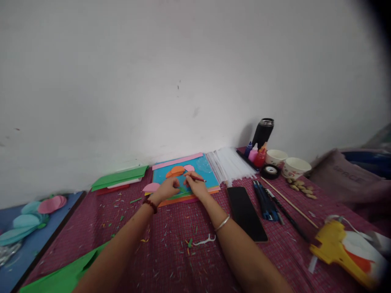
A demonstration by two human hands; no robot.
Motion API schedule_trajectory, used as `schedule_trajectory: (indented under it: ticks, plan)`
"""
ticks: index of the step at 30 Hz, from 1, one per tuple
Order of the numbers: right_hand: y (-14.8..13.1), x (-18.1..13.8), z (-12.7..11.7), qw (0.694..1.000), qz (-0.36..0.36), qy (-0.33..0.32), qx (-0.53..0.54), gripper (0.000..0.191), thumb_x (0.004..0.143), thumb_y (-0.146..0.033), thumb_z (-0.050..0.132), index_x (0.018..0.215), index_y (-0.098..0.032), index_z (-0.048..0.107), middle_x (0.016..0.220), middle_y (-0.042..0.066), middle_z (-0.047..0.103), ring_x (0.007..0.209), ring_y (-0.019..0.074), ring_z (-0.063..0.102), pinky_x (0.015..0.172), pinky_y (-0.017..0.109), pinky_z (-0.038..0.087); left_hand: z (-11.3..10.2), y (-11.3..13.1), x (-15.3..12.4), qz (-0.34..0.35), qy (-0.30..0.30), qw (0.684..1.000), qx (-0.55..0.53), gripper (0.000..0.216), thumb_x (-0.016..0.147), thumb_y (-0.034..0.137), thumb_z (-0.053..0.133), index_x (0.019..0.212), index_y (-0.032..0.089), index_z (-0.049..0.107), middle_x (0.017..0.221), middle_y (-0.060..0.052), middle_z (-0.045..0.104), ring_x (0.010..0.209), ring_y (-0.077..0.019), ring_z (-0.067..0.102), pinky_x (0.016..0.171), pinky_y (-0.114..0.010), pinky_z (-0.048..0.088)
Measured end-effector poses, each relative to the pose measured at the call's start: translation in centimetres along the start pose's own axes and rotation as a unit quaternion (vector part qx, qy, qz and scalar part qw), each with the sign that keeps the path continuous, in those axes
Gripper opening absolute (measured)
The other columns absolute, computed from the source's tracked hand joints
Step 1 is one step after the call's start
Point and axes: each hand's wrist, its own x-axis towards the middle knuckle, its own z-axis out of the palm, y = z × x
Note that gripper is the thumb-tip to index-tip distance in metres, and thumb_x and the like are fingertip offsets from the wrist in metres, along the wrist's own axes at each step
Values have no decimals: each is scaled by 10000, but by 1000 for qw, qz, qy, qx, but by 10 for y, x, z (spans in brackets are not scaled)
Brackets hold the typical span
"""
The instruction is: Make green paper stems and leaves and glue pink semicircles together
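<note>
My right hand [197, 185] grips a thin dark-red pencil or pen [200, 179], which slants across the fingers. To its left, my left hand [167, 190] is closed with the fingers curled inward; what they hold, if anything, is hidden. Both hands rest over a blue sheet [160, 176] on a stack of coloured paper. Just beyond them lie orange rounded paper pieces [176, 171] and a pink one [189, 167]. A pink half-round piece [151, 187] sits by my left wrist, and a bit of green paper [183, 189] shows between the hands.
Right of the stack are white sticks [229, 162], a black phone [247, 213], pens [265, 201], a tape roll [271, 171], paper cups [295, 167], small bottles [260, 158], a black flask [263, 132] and a yellow glue gun [331, 242]. Green sheets [120, 178] lie left; scraps litter the cloth.
</note>
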Motion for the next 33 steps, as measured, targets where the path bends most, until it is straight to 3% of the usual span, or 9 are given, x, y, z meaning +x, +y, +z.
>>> schedule_trajectory:
  ticks: [4, 7, 14, 17, 21, 25, 29, 33]
  plan:
    - [1, 0, 0, 1000, 0, 4, -16, 186, 810, -359, 497, 833, -211, 609, 626, -2, 621, 552, 164, 579, 568, 277, 472, 3, 3, -14, 83, 59, 995, -10, 305, 797, 94, 556, 1062, 217, 644, 1134, -62, 642, 1077, -222, 560, 960, -399, 436]
    - [2, 2, -2, 1000, 2, 9, -28, 176, 820, -343, 479, 836, -212, 595, 621, -7, 612, 551, 161, 579, 571, 274, 480, 8, 5, -20, 129, 62, 990, -17, 231, 799, 140, 590, 996, 230, 672, 1089, -52, 657, 1067, -222, 556, 977, -395, 410]
    - [3, 2, -2, 999, 13, -5, -41, 180, 835, -338, 459, 863, -215, 588, 625, -13, 598, 566, 151, 578, 577, 258, 486, 20, 5, -30, 82, 87, 992, -50, 169, 875, 215, 486, 864, 176, 651, 942, -77, 625, 956, -214, 548, 889, -372, 438]
    - [6, 2, -1, 999, 16, -25, -44, 169, 821, -326, 475, 862, -216, 597, 634, -13, 601, 586, 153, 581, 592, 261, 488, 12, -3, -29, 42, 52, 995, -70, 216, 876, 202, 407, 817, 159, 609, 861, -55, 625, 835, -178, 570, 769, -305, 471]
    - [7, 0, 1, 997, 17, -43, -58, 146, 777, -284, 518, 857, -218, 620, 682, -14, 624, 645, 157, 597, 630, 265, 488, -12, -17, -12, 15, -57, 995, -75, 167, 759, 158, 438, 694, 166, 592, 589, 15, 560, 573, -139, 518, 541, -233, 411]
    - [8, -1, 2, 997, 18, -36, -71, 162, 763, -255, 502, 860, -215, 624, 687, -19, 628, 636, 154, 586, 630, 267, 483, -29, -17, 14, 29, -126, 990, -47, 173, 657, 134, 503, 756, 176, 638, 603, 15, 599, 550, -140, 510, 521, -236, 374]
    - [9, 1, 2, 997, 14, -27, -74, 170, 767, -239, 478, 861, -213, 618, 655, -29, 617, 596, 146, 578, 600, 255, 481, -30, -7, 36, 55, -126, 990, 5, 158, 596, 103, 549, 710, 178, 629, 660, -13, 634, 619, -168, 546, 573, -257, 388]
    - [9, 2, 2, 997, 12, -2, -75, 188, 821, -272, 446, 906, -205, 600, 632, -22, 619, 552, 148, 577, 565, 255, 481, -27, -1, 40, 78, -65, 994, 41, 153, 636, 103, 554, 738, 193, 624, 737, -27, 652, 727, -192, 584, 645, -267, 421]
